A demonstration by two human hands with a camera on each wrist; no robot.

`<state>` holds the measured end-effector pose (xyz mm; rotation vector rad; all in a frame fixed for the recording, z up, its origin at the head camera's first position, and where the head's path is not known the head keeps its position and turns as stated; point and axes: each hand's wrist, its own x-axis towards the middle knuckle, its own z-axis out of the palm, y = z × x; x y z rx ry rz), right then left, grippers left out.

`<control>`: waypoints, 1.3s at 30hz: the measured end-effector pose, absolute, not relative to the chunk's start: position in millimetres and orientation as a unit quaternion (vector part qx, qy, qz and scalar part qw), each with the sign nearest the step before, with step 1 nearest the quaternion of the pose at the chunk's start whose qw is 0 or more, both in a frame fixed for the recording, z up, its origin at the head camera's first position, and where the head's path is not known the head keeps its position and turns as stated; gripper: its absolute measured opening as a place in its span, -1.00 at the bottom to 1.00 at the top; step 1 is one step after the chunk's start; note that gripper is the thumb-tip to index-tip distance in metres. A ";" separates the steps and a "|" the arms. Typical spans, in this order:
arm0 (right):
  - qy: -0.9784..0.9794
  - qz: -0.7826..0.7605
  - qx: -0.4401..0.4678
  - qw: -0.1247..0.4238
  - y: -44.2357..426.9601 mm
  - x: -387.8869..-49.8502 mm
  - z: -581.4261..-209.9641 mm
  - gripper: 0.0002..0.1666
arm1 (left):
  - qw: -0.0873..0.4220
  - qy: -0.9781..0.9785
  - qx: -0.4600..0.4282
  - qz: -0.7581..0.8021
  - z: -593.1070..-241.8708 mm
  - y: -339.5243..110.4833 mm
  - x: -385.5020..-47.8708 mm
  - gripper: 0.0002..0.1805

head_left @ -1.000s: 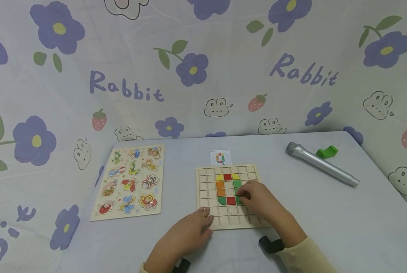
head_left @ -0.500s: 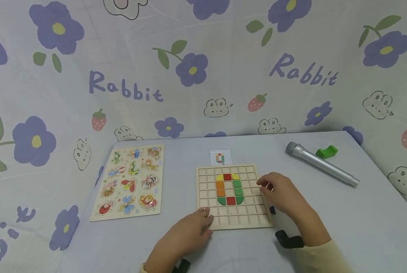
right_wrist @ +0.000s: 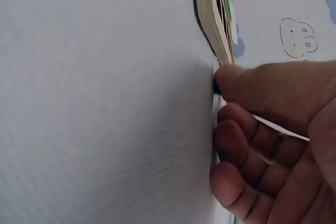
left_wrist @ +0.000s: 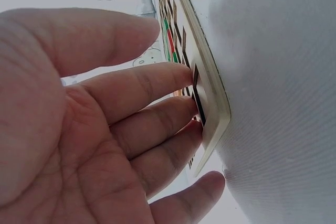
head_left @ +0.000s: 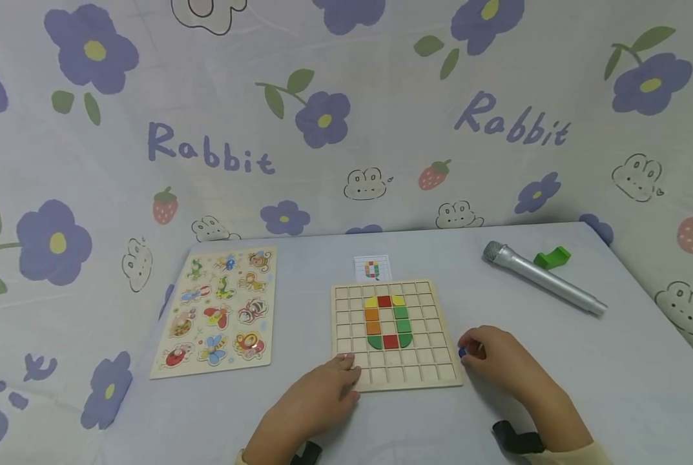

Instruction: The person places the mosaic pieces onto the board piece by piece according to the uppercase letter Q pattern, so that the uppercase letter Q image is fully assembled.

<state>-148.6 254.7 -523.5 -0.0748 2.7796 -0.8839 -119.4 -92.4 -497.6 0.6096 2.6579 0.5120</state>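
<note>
A square wooden grid board [head_left: 427, 374] lies on the table, with red, yellow, orange and green tiles [head_left: 390, 341] forming a closed ring in its cells. My left hand [head_left: 320, 397] rests its fingertips on the board's near left corner; the left wrist view shows those fingers [left_wrist: 157, 124] extended against the surface. Just off the board's right edge, my right hand [head_left: 500, 361] pinches a small dark blue piece [head_left: 462, 352] at the tabletop. In the right wrist view the thumb [right_wrist: 262, 85] mostly hides this blue piece [right_wrist: 216, 88], so its shape cannot be made out.
Behind the board lies a small card [head_left: 372, 267] with a coloured ring and tail. An insect puzzle board [head_left: 215, 310] is at the left. A silver microphone [head_left: 544, 278] and a green curved block [head_left: 552, 258] lie at the back right. A patterned cloth hangs behind.
My right hand has left the tiles, moved right past the board's edge and down to the blue piece, which it now pinches. My left hand has stayed on the corner.
</note>
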 end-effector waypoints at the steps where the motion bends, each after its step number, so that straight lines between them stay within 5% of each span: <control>1: 0.948 -0.298 -0.023 0.106 255.0 -148.0 -524.3 -0.68 | 0.183 0.942 0.216 0.182 -497.9 -92.3 -119.4 -0.49; 6: 0.955 -0.283 -0.010 0.083 254.6 -146.2 -526.9 -0.65 | 0.184 0.943 0.213 0.179 -499.2 -91.7 -120.0 -0.48; 15: 0.962 -0.265 0.004 0.074 244.7 -148.6 -526.0 -0.89 | 0.181 0.944 0.213 0.177 -499.7 -92.5 -120.1 -0.48; 27: 0.960 -0.265 0.010 0.096 240.3 -166.9 -520.0 -0.63 | 0.182 0.943 0.211 0.179 -497.8 -92.3 -119.4 -0.49; 39: 0.967 -0.235 -0.026 0.096 235.0 -185.8 -515.7 -0.82 | 0.188 0.942 0.209 0.185 -497.6 -92.9 -119.8 -0.48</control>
